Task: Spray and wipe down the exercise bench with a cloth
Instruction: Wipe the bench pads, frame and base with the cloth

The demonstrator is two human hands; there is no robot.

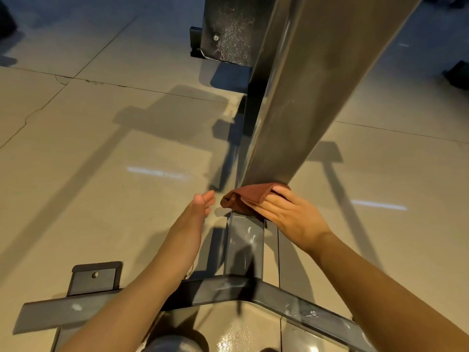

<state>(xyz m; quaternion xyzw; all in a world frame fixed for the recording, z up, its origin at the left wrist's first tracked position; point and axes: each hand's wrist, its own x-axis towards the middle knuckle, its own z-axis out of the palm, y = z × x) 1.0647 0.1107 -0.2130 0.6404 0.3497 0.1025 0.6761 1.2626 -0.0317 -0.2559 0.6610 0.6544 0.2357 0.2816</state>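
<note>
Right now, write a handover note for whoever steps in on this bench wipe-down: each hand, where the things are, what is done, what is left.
Right hand: fingers flat on the brown cloth, pressing it against the low end of the bench pad, just above the frame rail.
Left hand: open, holding nothing, beside the cloth and not touching it.
Spray bottle: not in view.
Done: droplets and wet streaks show on the frame rail and the base crossbar, so spraying seems done there.
Left: wipe the wet frame parts; whether the whole pad has been wiped cannot be told.
</note>
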